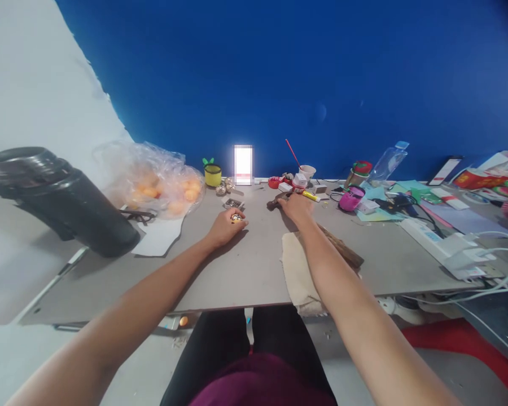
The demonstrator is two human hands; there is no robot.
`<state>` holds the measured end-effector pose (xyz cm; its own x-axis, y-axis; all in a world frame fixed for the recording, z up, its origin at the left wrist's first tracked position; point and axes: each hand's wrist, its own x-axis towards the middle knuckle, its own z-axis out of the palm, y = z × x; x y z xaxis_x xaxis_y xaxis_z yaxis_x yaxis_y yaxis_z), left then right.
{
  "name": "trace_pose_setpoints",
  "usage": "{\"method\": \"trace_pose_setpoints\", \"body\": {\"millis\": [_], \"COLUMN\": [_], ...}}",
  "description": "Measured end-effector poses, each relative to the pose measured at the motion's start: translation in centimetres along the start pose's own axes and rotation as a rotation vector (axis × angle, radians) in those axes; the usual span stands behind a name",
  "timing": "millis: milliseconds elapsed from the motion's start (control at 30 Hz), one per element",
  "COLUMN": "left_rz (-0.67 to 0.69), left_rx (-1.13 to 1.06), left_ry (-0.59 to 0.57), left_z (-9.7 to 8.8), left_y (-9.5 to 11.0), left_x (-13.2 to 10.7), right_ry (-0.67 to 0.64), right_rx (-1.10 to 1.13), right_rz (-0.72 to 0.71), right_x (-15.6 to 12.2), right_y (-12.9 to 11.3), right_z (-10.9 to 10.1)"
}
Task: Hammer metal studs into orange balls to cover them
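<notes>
My left hand (228, 226) rests on the grey table with its fingers curled round a small shiny gold-and-silver round piece (237, 218). Just behind it lies a small open box (233, 203) with dark contents. Farther right, my right hand (297, 206) reaches over the table, its fingers closed on the end of a dark brown, wood-like piece (274, 204). A yellow tube (311, 195) with a white end lies right beside that hand. Under my right forearm are a beige cloth (295, 265) and a rough brown strip of wood or bark (342, 248).
A large black flask (68, 203) and a plastic bag of oranges (152, 180) stand on the left. Shiny balls (220, 190) and a yellow pot (213, 175) line the back. To the right are a pink pouch (351, 198), papers, and a power strip (436, 242) with cables.
</notes>
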<state>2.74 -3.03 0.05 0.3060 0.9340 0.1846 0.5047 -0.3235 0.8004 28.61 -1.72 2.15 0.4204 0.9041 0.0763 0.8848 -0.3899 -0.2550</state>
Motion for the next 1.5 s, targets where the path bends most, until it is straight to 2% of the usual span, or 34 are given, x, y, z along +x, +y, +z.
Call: {"method": "trace_pose_setpoints", "body": {"millis": [200, 333, 533, 667, 733, 833, 1033, 1300, 1500], "left_rz": [0.031, 0.109, 0.244, 0.213, 0.197, 0.244, 0.443, 0.354, 0.248], "left_rx": [0.046, 0.196, 0.368, 0.412, 0.42, 0.417, 0.3, 0.193, 0.188], "left_ry": [0.004, 0.012, 0.015, 0.076, 0.107, 0.092, 0.078, 0.188, 0.177], "left_z": [0.6, 1.2, 2.1, 2.3, 2.4, 2.6, 2.7, 2.3, 2.2], "left_y": [0.2, 0.2, 0.2, 0.0, -0.3, -0.7, -1.8, -2.5, -1.8], "left_x": [-0.4, -0.7, -1.6, -1.8, -1.7, -1.6, -1.0, -0.5, -0.8], "right_ry": [0.045, 0.07, 0.068, 0.246, 0.288, 0.244, 0.125, 0.048, 0.001], "right_rx": [-0.024, -0.08, -0.13, -0.144, -0.126, -0.099, -0.051, 0.015, 0.044], "right_rz": [-0.047, -0.097, -0.152, -0.314, -0.42, -0.481, -0.404, -0.366, -0.355], "right_x": [-0.2, -0.5, -1.4, -3.4, -4.8, -6.5, -7.0, -6.0, -6.3], "right_y": [-0.1, -0.2, -1.0, -1.6, -1.6, -1.2, -0.9, -0.5, -0.4], "right_z": [1.2, 1.7, 1.1, 0.8, 1.1, 1.8, 2.1, 2.4, 2.2]}}
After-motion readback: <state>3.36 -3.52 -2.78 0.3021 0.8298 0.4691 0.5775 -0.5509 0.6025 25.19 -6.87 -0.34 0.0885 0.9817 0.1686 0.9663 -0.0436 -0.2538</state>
